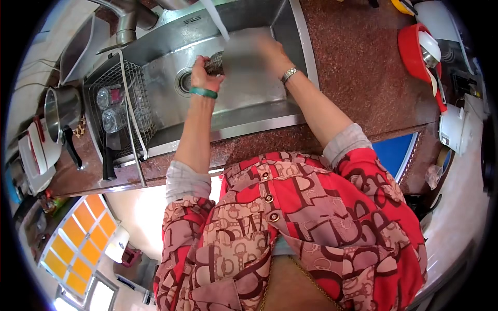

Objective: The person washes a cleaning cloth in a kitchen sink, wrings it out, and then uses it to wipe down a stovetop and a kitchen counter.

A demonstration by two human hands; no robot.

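Over the stainless steel sink (249, 102), my left hand (204, 76) has its fingers and thumb around the near end of a dark, rough-textured item (214, 63). A smeared, blurred patch covers the rest of that item, so I cannot tell what it is. My right hand (273, 52) is at the far side of the patch, its fingers hidden. A pale stream of water (216, 19) falls toward the patch's upper left edge. The round drain (183, 81) lies just left of my left hand.
A wire basket (136, 93) with glasses and a black-handled tool hangs at the sink's left. Beyond it stands a steel pot (64, 109). A red colander (410, 50) holding bowls and utensils stands at the right on the reddish stone counter (358, 66).
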